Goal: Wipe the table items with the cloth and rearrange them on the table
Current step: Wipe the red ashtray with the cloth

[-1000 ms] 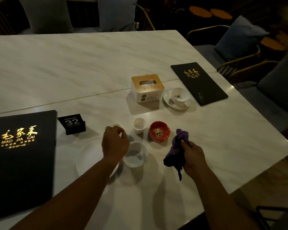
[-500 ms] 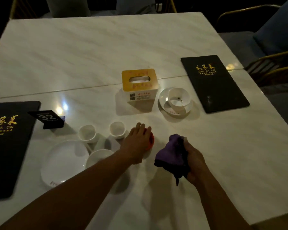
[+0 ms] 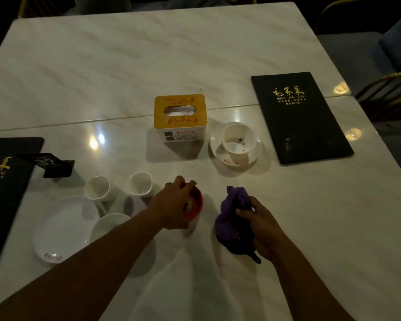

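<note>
Two hands busy — our left hand [image 3: 174, 205] grips the red ashtray [image 3: 198, 201], presumably for wiping; our right hand [image 3: 262, 228] bunches the purple cloth [image 3: 232, 214].

Dim room, marble table [image 3: 148, 54], blue-cushioned chairs [image 3: 396, 42]

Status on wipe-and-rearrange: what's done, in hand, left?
Done: unclear; two white cups, plate and white bowl sit grouped at left, wiping not verifiable. In hand: left hand grips the red dish; right hand holds the bunched purple cloth, apart from the dish. Left: likely the tissue box and the specked bowl on its saucer.
</note>
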